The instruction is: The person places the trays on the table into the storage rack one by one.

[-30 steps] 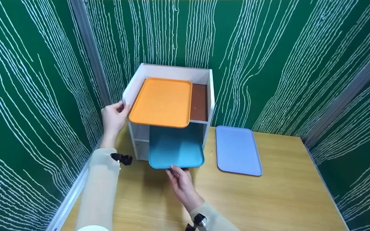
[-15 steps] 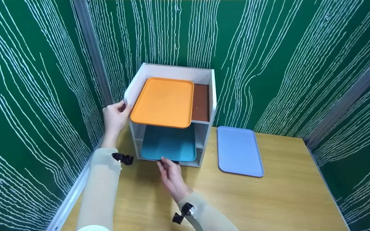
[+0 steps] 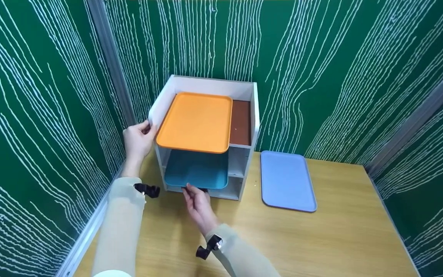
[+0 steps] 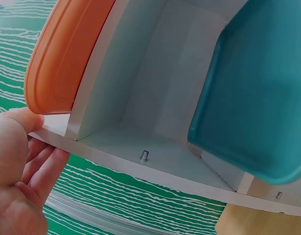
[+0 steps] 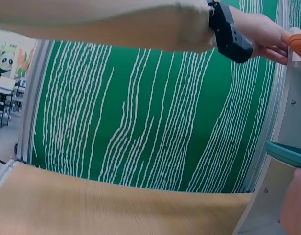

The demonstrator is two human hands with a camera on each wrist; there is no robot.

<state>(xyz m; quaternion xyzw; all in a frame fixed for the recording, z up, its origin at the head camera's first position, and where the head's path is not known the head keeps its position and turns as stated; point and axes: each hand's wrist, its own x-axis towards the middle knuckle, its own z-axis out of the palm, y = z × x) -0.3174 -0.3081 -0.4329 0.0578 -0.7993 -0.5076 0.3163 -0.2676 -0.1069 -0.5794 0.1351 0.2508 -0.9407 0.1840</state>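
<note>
A small white shelf unit (image 3: 215, 83) holds an orange tray (image 3: 196, 123) on its brown-floored top level. Below that, a teal tray (image 3: 196, 169) reaches out of the middle compartment, its front part jutting past the side panels. My right hand (image 3: 199, 204) pinches the teal tray's front edge, thumb on top and fingers beneath. With my left hand (image 3: 139, 141) I grip the front edge of the left side panel, close to the orange tray's corner. In the left wrist view the teal tray (image 4: 258, 93) lies over the shelf board, and a metal shelf pin (image 4: 144, 155) shows on the panel.
A periwinkle tray (image 3: 288, 181) lies on the wooden table (image 3: 344, 231) to the right of the shelf unit. Green walls (image 3: 283, 57) with white wavy lines enclose the table at the back and both sides. The bottom compartment's floor (image 3: 227, 193) sits under the teal tray.
My right hand has pushed the teal tray deeper into the middle compartment and shifted it leftward. The left hand keeps its grip on the side panel; the orange and periwinkle trays stay put.
</note>
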